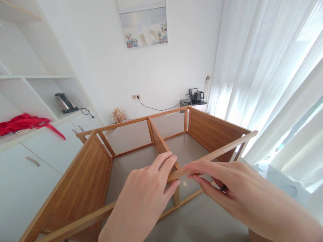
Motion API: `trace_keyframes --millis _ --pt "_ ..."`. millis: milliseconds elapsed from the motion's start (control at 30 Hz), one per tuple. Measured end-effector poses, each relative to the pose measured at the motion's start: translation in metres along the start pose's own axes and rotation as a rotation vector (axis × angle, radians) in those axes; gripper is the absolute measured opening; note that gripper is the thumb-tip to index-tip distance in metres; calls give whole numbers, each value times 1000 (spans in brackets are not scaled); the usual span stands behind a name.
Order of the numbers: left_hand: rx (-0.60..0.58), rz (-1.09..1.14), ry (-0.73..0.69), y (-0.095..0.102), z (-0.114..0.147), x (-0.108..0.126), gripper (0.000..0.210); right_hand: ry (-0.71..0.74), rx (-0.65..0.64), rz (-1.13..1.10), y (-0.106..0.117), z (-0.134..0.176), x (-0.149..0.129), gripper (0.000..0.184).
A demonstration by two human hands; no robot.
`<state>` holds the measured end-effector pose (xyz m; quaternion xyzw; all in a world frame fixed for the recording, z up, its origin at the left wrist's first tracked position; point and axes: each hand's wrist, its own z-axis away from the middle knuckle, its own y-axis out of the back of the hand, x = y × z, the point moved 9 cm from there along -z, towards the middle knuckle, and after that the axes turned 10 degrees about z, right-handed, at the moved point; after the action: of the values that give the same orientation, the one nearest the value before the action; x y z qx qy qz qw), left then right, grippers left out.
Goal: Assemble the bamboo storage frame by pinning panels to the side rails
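Note:
My left hand [145, 191] grips the front top rail [222, 150] of a wooden frame, fingers over it and thumb below. The rail runs from lower left to upper right and has small holes in it. Between the thumb and fingertips of my right hand [234, 181] is a small metal screw [194, 174], lying sideways close to the rail. Something dark shows inside that hand, too hidden to name. A middle divider panel [160, 137] meets the rail just beyond my left fingertips.
Wooden side panels stand at left [75, 181] and right [212, 129]. White cabinets [35, 168] at left hold an electric kettle [66, 102] and red cloth [27, 122]. White curtains [252, 67] hang at right. A coffee maker [192, 95] stands at the back wall.

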<state>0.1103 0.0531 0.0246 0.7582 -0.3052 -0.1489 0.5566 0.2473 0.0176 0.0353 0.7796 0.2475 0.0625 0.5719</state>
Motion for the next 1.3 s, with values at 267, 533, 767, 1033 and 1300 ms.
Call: trace_keyframes --millis 267,533,767,1033,1300 --pt "40 -42 -27 1 1 2 42 16 27 244 -26 0 14 29" --pt "82 -71 -58 6 4 9 43 19 -36 275 -26 -3 14 16" --pt "86 -117 -53 8 5 13 36 12 -32 309 -22 -5 15 17" --pt "-18 -104 -35 11 3 15 35 -18 -67 202 -20 -7 16 17" --pt "44 -129 -26 4 3 9 36 -213 248 -18 40 19 27 15"
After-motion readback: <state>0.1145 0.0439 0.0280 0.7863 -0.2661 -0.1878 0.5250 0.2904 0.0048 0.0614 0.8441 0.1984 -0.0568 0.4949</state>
